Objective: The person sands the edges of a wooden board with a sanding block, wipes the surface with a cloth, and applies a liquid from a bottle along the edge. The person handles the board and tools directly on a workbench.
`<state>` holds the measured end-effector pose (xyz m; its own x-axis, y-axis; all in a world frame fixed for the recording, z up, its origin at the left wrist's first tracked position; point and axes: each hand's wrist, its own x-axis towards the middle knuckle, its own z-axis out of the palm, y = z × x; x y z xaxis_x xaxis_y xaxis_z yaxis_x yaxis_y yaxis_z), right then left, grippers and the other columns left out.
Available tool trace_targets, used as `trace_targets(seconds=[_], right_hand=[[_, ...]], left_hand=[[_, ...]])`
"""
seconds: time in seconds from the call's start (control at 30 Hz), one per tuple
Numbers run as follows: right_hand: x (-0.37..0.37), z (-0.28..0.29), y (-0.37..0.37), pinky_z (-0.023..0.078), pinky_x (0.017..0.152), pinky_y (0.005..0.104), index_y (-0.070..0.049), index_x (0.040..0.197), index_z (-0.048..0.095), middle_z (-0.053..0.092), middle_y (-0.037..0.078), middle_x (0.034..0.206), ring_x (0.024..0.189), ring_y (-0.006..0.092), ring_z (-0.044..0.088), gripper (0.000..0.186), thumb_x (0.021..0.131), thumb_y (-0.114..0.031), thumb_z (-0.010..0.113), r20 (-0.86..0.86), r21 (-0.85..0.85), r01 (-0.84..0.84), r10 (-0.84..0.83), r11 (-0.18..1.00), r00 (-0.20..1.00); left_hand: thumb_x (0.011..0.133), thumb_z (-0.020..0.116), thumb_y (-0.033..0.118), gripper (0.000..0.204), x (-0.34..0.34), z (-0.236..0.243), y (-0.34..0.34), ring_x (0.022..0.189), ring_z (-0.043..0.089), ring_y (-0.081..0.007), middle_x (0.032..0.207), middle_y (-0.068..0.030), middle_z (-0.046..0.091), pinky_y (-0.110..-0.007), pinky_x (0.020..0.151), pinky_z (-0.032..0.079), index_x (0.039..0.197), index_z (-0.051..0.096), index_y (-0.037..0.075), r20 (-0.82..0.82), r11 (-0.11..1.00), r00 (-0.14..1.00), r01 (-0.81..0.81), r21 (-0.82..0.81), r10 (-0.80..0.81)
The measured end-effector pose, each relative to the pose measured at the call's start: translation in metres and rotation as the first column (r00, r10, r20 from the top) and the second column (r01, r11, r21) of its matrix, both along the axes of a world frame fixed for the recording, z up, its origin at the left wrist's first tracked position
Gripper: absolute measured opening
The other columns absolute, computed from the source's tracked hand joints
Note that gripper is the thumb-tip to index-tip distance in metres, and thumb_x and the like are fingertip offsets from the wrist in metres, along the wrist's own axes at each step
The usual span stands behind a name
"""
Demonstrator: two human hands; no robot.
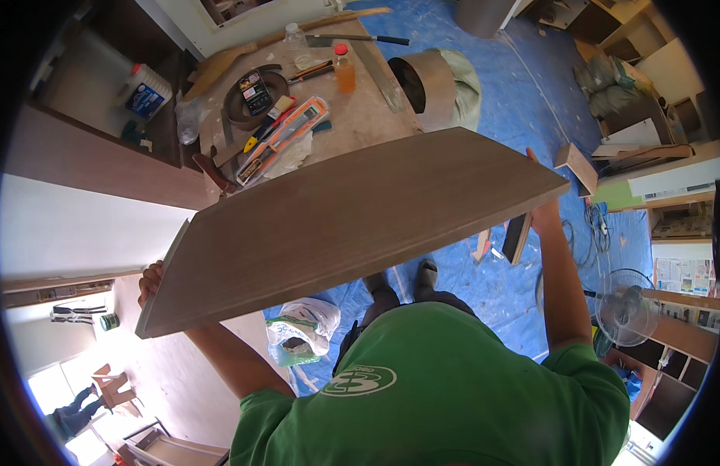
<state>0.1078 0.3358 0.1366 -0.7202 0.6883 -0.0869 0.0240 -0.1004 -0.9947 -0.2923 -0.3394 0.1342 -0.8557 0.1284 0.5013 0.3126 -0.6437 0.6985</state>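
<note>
A wide brown wooden board (352, 225) with angled ends is held up in front of my body, tilted. My left hand (149, 284) grips its left end, fingers curled at the edge; a pale edge shows along that end. At the right end my right hand (543, 213) is closed on the board, partly hidden behind it. Just beneath the right hand shows a dark-faced wooden strip (518, 238); I cannot tell whether it touches the hand. The board covers the near part of the workbench (360, 116).
On the bench are a bottle of orange liquid (344, 68), a paintbrush (270, 123) and a coiled brown strip (256, 97). A white jug (148, 92) stands at left. Blue sheeting (500, 311) covers the floor, with a plastic bag (303, 330) and a fan (626, 304). Another person (76, 412) is at lower left.
</note>
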Motion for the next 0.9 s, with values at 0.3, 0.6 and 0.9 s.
trace_targets(seconds=[0.3, 0.6, 0.9], right_hand=[[0.024, -0.043, -0.017, 0.047, 0.112, 0.0406, -0.007, 0.157, 0.043, 0.058, 0.010, 0.148, 0.131, 0.0244, 0.059, 0.063, 0.105, -0.039, 0.057, -0.271, -0.531, -0.034, -0.131, 0.846, 0.954], [0.047, -0.055, -0.004, 0.049, 0.108, 0.0413, 0.006, 0.146, 0.052, 0.064, 0.017, 0.139, 0.122, 0.0289, 0.065, 0.071, 0.103, -0.050, 0.052, -0.296, -0.704, -0.282, 0.091, 0.652, 0.951], [0.030, -0.008, -0.012, 0.056, 0.097, 0.0360, 0.011, 0.142, 0.051, 0.067, 0.020, 0.130, 0.112, 0.0261, 0.070, 0.078, 0.089, -0.041, 0.076, 0.203, -0.578, -0.215, 0.394, 0.787, 0.896]], left_hand=[[0.107, 0.036, 0.023, 0.041, 0.036, -0.020, 0.022, 0.130, 0.054, -0.0293, 0.090, -0.0075, 0.064, -0.048, 0.128, 0.026, 0.075, 0.057, 0.009, 0.203, 0.974, 0.973, -0.148, 0.173, 0.112], [0.109, 0.034, 0.032, 0.039, 0.062, -0.067, -0.012, 0.141, 0.048, -0.0247, 0.141, -0.0097, 0.059, -0.044, 0.127, 0.027, 0.118, 0.065, 0.011, 0.341, 0.668, 0.871, -0.019, 0.744, -0.354], [0.098, 0.043, 0.046, 0.064, 0.116, -0.009, 0.010, 0.137, 0.052, -0.0288, 0.151, -0.0174, 0.053, -0.042, 0.114, 0.043, 0.142, 0.058, 0.002, 0.670, 0.999, 0.742, -0.010, 0.031, -0.013]])
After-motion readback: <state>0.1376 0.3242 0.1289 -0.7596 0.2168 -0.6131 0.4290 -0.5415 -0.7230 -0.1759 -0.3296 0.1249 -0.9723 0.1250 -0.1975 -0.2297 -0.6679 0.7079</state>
